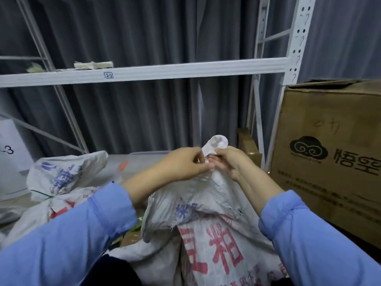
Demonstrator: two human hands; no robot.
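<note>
A white woven sack with red and blue print stands in front of me, its neck bunched up at the top. My left hand pinches the gathered neck from the left. My right hand grips the same neck from the right, fingers curled round it. A twisted tuft of the sack's mouth sticks up above both hands. Both arms wear blue sleeves.
A second tied white sack lies to the left. A large brown cardboard box stands at the right. White metal shelving spans the view in front of grey curtains, and a white box sits far left.
</note>
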